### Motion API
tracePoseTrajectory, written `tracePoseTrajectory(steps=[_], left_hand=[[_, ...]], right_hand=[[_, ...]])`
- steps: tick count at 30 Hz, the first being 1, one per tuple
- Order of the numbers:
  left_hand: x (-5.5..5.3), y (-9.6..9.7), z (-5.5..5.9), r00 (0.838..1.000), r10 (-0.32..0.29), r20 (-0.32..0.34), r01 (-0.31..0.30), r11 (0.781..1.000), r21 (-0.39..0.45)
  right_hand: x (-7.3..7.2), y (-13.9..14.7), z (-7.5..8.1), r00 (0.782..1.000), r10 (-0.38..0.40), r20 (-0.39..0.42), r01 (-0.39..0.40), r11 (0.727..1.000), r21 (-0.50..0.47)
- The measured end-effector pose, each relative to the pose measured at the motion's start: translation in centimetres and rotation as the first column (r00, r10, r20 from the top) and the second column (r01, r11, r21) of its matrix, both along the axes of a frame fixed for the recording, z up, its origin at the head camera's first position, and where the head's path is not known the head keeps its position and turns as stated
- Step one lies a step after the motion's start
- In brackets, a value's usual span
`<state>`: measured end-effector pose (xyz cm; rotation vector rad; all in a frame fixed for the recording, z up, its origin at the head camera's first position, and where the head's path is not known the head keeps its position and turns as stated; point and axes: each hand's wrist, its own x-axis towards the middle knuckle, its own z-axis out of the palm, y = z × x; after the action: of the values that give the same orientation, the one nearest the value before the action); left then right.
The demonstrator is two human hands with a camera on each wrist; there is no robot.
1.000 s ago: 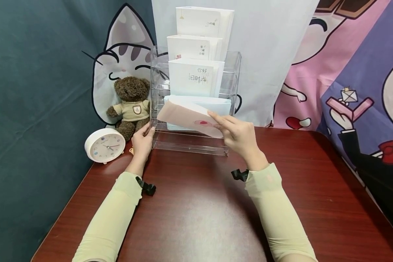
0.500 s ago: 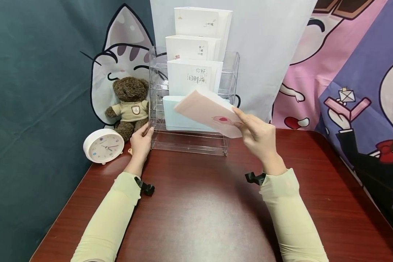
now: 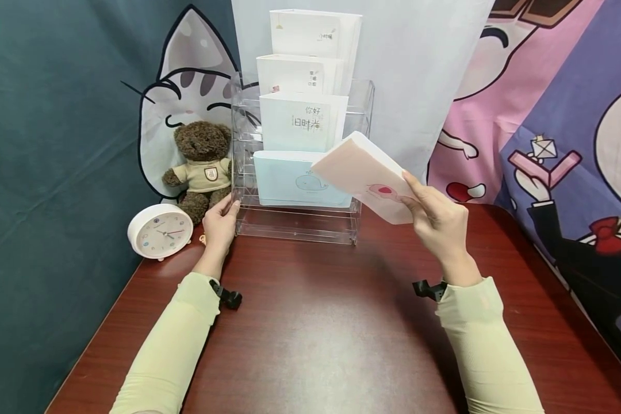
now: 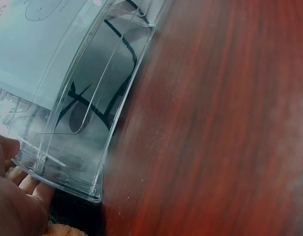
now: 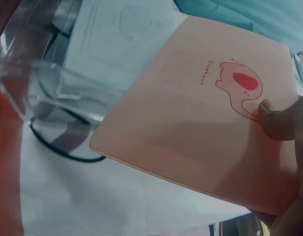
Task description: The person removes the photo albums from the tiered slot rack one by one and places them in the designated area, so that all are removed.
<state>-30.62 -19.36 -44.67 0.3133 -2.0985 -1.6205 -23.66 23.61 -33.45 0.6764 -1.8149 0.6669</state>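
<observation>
My right hand [image 3: 442, 224] pinches a pale pink notebook [image 3: 359, 169] by its right end, thumb on the cover. The cover carries a red-eared elephant drawing and the word "Elephant" [image 5: 201, 73], seen in the right wrist view. The notebook is tilted in the air, its left corner overlapping a light blue notebook [image 3: 279, 181] with a whale drawing. That blue one stands in a clear acrylic tiered rack [image 3: 296, 233]. At the rack's lower left side, my left hand [image 3: 220, 225] grips the edge between thumb and fingers, as the left wrist view shows.
White notebooks [image 3: 284, 123] fill the upper tiers of the rack; its lowest tier holds nothing. Left of it sit a brown teddy bear [image 3: 203, 172] and a white alarm clock [image 3: 160, 231]. Printed curtains [image 3: 393, 75] hang behind the dark red table [image 3: 310, 333].
My right hand has drawn the pink notebook away from the front of the rack, to the right, uncovering the blue notebook's whale drawing. The left hand keeps its grip on the rack.
</observation>
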Motion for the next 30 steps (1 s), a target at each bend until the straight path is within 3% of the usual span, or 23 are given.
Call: tracePoseTrajectory(steps=[7,13,17,23,27,30], left_hand=[[0.1,-0.1,0.2,1.0,-0.006,-0.006,0.006,1.0,0.003],[0.0,-0.1,0.2,1.0,-0.007,-0.011,0.007,1.0,-0.001],[-0.1,-0.1,0.3,1.0,-0.01,-0.009,0.01,1.0,-0.001],[0.0,-0.1,0.2,1.0,-0.02,-0.011,0.02,1.0,0.02],[0.2,-0.1,0.1,1.0,-0.027,-0.007,0.027,0.999,0.018],[0.3,-0.1,0.1,0.999,-0.034,-0.007,0.034,0.999,0.019]], right_hand=[[0.1,2.0,-0.1,0.996,-0.085,-0.003,0.085,0.996,-0.027],[-0.8,3.1,-0.2,0.99,-0.139,0.013,0.14,0.981,-0.138],[-1.1,3.4,-0.3,0.985,-0.131,0.115,0.159,0.946,-0.283],[-0.5,2.7,-0.3,0.955,-0.044,0.292,0.189,0.851,-0.491],[-1.2,3.0,-2.3,0.928,0.001,0.373,0.209,0.827,-0.522],[-2.2,3.7,-4.8,0.891,0.014,0.455,0.249,0.821,-0.514]])
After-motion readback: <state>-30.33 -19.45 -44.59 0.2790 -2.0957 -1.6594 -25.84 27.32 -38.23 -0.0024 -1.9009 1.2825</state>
